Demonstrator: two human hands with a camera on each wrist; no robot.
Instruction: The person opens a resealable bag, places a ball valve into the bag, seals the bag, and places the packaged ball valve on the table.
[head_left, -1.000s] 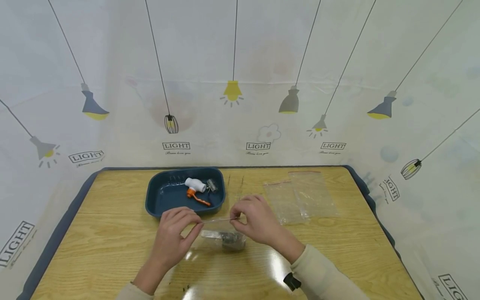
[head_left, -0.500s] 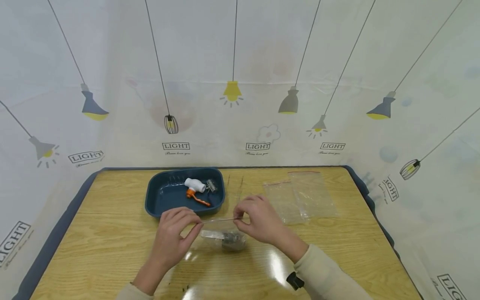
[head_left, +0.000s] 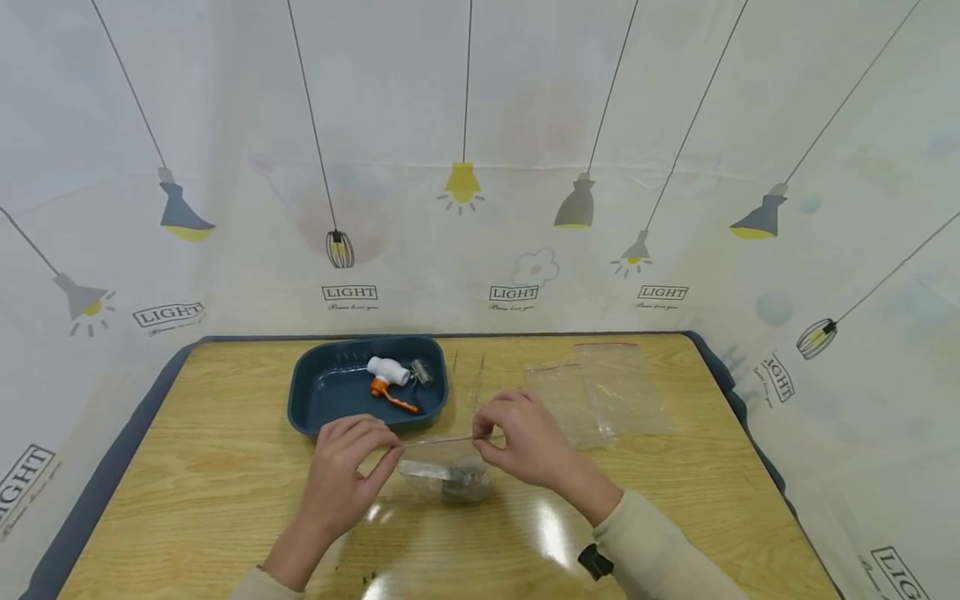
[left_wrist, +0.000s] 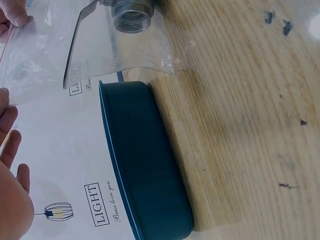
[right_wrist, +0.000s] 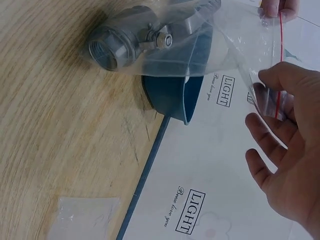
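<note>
A clear zip-lock bag (head_left: pixel 437 454) hangs between the hands over the middle of the table. Inside it lies a metal ball valve (right_wrist: pixel 117 42) with a flat lever and a threaded opening. At the bag's left top corner, the left hand (head_left: pixel 348 471) pinches the edge between thumb and fingertips. The right hand (head_left: pixel 522 439) pinches the red-lined seal strip (right_wrist: pixel 280 45) between thumb and index finger, near its right end. In the right wrist view, the other fingers of that hand lie loosely bent behind the bag. The bag's bottom, bulging with the valve, hangs close over the tabletop.
Behind the left hand stands a dark blue tray (head_left: pixel 326 400), holding a white plastic valve (head_left: pixel 388 371) with an orange handle and a small metal part (head_left: pixel 422 372). Two flat zip-lock bags (head_left: pixel 562 396) lie at the back right. A printed curtain (head_left: pixel 420 108) surrounds the table (head_left: pixel 675 500).
The right hand has slid a little to the right along the seal strip. The left hand keeps its pinch at the left corner, and the valve stays in the bag.
</note>
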